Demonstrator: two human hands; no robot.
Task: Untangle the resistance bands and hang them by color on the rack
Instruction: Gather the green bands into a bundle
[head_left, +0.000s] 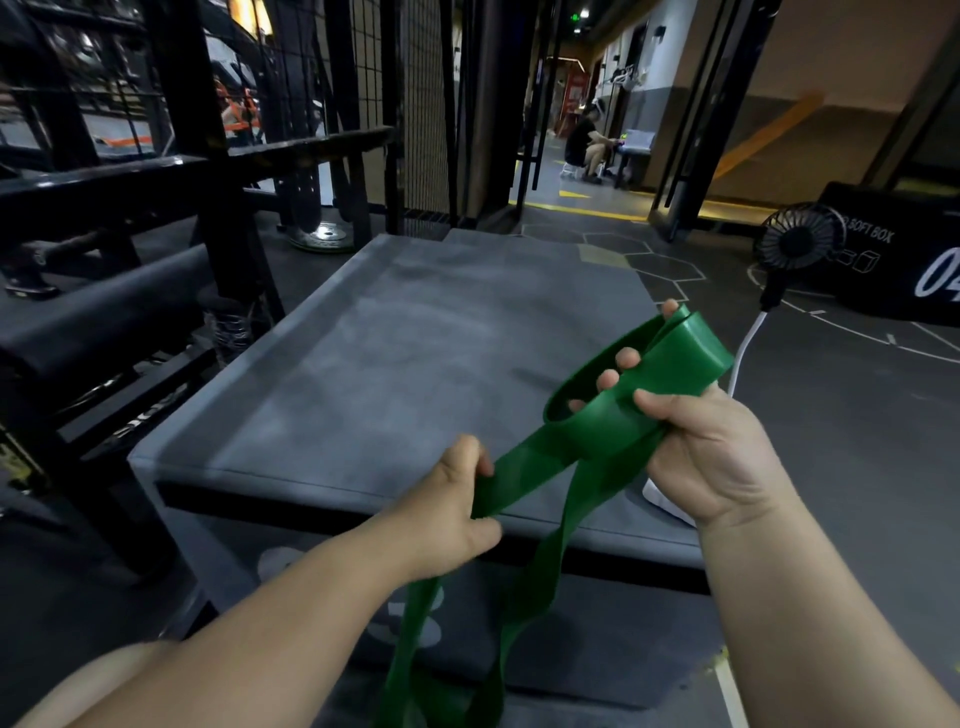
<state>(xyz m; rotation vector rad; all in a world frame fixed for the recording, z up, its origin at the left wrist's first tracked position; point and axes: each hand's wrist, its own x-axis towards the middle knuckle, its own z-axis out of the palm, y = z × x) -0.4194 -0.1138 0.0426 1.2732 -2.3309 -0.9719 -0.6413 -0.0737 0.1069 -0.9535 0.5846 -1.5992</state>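
Head view: both hands, left (457, 499) and right (711, 447), grip a green band (587, 441), loops seemingly tangled between them; none hung yet, rack (171, 171) far left.

Green resistance band (597, 436), one; hands, two: left hand (452, 501), right hand (711, 457); grey padded box (415, 364), one; black fan (797, 241), one; black soft box (893, 270), one.

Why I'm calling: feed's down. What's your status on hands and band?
Left hand pinches one strand, right hand grips the folded loops. Green band twisted, rest hanging down, not hung. Nothing blocking the hands.
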